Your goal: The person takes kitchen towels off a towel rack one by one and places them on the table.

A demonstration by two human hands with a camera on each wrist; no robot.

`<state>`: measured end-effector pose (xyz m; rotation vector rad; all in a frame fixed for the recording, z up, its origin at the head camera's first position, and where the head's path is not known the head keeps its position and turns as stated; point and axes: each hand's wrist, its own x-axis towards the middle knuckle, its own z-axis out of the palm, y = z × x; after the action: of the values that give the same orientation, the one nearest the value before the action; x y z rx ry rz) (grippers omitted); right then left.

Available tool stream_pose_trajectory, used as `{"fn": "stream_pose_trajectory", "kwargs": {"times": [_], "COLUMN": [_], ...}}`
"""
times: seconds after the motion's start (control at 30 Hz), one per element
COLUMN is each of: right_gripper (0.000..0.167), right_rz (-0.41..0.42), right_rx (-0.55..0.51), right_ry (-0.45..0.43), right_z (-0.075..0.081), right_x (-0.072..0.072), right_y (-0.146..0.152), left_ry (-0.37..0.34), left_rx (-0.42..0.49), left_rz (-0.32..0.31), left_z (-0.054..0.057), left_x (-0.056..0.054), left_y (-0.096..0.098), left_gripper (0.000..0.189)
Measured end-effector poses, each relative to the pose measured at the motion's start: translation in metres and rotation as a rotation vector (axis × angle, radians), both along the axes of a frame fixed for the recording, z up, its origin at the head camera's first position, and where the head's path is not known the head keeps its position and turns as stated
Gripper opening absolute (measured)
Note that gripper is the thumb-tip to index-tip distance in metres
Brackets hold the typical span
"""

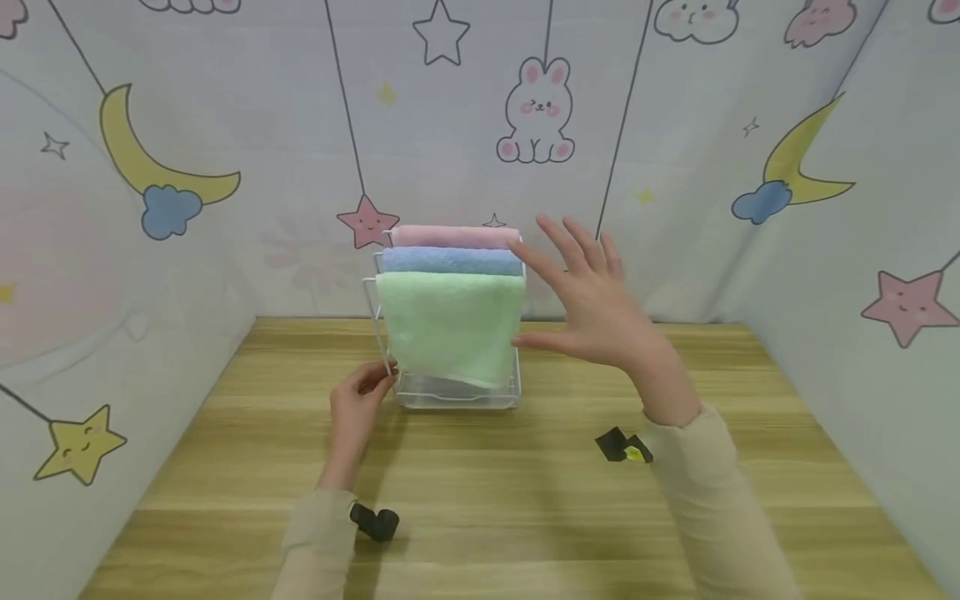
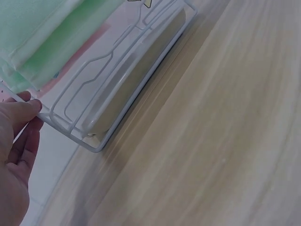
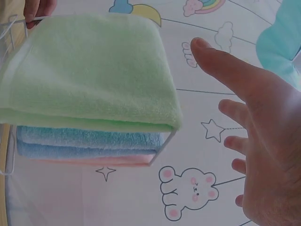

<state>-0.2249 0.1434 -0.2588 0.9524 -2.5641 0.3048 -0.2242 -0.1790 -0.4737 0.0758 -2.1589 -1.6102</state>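
Observation:
A white wire rack [image 1: 379, 325] stands on the wooden table with three towels hung over its bars. The green towel [image 1: 452, 325] is at the front, the blue towel [image 1: 453, 261] behind it, and the pink towel [image 1: 456, 237] at the back. Low on the rack's left side, my left hand [image 1: 360, 404] pinches the white wire frame [image 2: 70, 134] between thumb and fingers. My right hand [image 1: 592, 304] is raised just right of the towels, fingers spread and thumb apart, holding nothing. In the right wrist view a gap shows between that hand [image 3: 277, 136] and the green towel [image 3: 94, 70].
A white tray [image 2: 108, 89] sits in the rack's base. Behind the table hangs a white cloth backdrop [image 1: 442, 125] printed with stars, moons and a rabbit; similar cloth stands at both sides. Black wrist camera pieces [image 1: 375, 522] show by each sleeve.

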Motion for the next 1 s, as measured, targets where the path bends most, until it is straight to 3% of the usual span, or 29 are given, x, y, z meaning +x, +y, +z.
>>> {"fn": "stream_pose_trajectory", "kwargs": {"times": [0.27,0.57,0.77,1.0], "right_gripper": [0.1,0.096,0.093,0.091], "right_rz": [0.07,0.143,0.166,0.18], "right_rx": [-0.025,-0.058,-0.081,-0.087], "right_ry": [-0.042,-0.052,-0.051,-0.066], "right_z": [0.005,0.007,0.008,0.007], "right_x": [-0.005,-0.01,-0.012,-0.013], "right_y": [-0.019,-0.034,-0.038,-0.04], "left_ry": [0.008,-0.047,-0.051,-0.025], "left_rx": [-0.051,-0.142,-0.229,-0.215], "left_rz": [-0.013,-0.14,-0.161,-0.154], "left_z": [0.003,0.007,0.011,0.007], "left_x": [-0.003,-0.001,-0.005,-0.006], "left_y": [-0.002,-0.015,-0.02,-0.023], "left_gripper": [0.019,0.019,0.017,0.013]}}
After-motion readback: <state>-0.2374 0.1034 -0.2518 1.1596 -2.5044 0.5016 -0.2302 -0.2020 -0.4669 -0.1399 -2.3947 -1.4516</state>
